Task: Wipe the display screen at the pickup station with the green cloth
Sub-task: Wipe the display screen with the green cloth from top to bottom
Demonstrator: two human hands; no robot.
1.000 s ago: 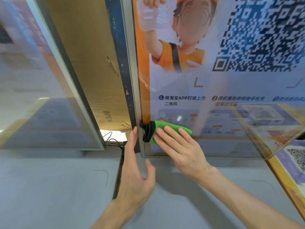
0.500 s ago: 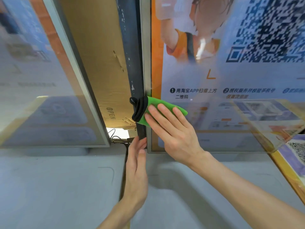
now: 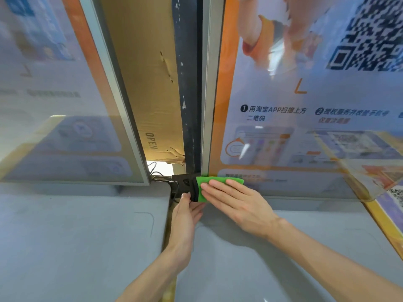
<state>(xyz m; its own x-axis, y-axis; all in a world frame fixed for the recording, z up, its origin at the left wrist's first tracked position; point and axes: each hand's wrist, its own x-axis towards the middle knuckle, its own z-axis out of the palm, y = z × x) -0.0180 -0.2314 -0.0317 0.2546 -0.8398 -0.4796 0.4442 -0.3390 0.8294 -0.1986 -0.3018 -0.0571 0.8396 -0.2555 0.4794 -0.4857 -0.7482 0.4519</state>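
Right hand (image 3: 237, 201), fingers flat, spreads pressure on the folded green cloth (image 3: 218, 186) against the glossy display screen (image 3: 305, 138); left hand (image 3: 185, 216), fingers straight, just beside, likely steadies its black end (image 3: 193, 190).

Single head view, close to the display screen (image 3: 305, 105), facing forward (angled slightly down)

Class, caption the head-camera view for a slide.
The right hand presses the green cloth flat on the lower left corner of the display screen, left hand beside the cloth's black edge.
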